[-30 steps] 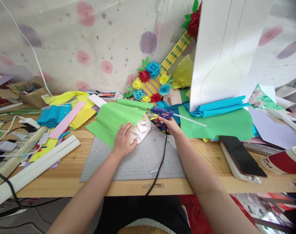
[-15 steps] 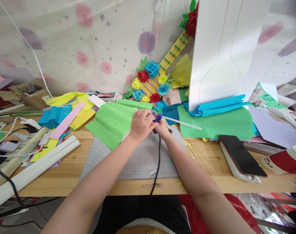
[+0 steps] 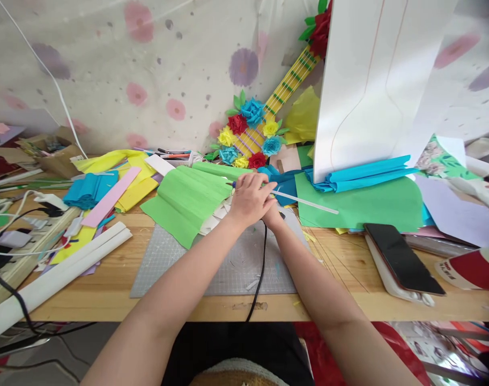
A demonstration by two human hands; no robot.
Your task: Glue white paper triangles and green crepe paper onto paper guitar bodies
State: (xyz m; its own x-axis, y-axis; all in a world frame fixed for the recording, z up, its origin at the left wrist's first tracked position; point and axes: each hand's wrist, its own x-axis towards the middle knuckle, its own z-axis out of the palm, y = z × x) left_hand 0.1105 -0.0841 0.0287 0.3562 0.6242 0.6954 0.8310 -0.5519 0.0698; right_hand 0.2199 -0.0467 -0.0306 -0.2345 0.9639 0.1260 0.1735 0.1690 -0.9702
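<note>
Over the grey cutting mat (image 3: 228, 268), my left hand (image 3: 250, 198) and my right hand (image 3: 272, 212) are together. The left fingers are bent over the blue tool, mostly hidden; its dark pointed tip (image 3: 231, 184) sticks out to the left. My right hand is closed below and behind the left, round the tool's hidden body. A translucent glue stick (image 3: 309, 202) extends to the right from between the hands, and a black cord (image 3: 262, 268) hangs down toward me. Green crepe paper (image 3: 192, 201) and white paper pieces lie just left of the hands.
A flower-covered paper guitar (image 3: 250, 134) leans at the back, beside a white board (image 3: 361, 96). A phone (image 3: 403, 257) and a paper cup (image 3: 475, 266) stand at the right. White strips (image 3: 67, 273), coloured papers and a power strip (image 3: 31, 252) lie left.
My left hand has moved right and up, now covering the blue tool seen earlier between the hands. The tool's dark tip now shows at the left. The camera view has shifted slightly.
</note>
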